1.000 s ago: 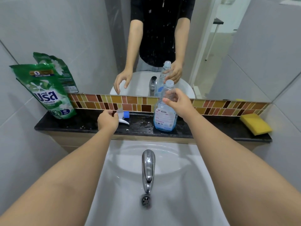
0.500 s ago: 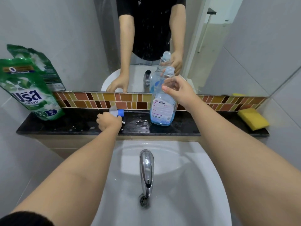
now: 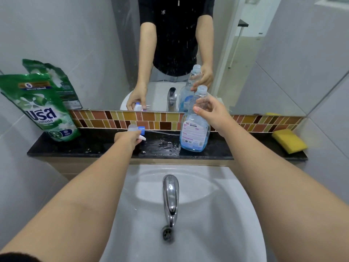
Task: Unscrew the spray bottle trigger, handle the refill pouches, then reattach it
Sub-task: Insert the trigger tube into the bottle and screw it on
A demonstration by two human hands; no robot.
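Left hand [image 3: 128,138] is setting the trigger [image 3: 136,129] on the surface [image 3: 94,146], right hand [image 3: 211,110] is gripping the open bottle [image 3: 195,129] neck; keep it steady, dip tube flat, then take 1 pouch [image 3: 40,108].

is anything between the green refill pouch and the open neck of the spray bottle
Only the left hand, holding the trigger on the shelf between pouch and bottle. The neck itself is uncapped.

Bright, even light, soft shadows, glare on the faucet [image 3: 171,197], and wide-angle bending at the edges.
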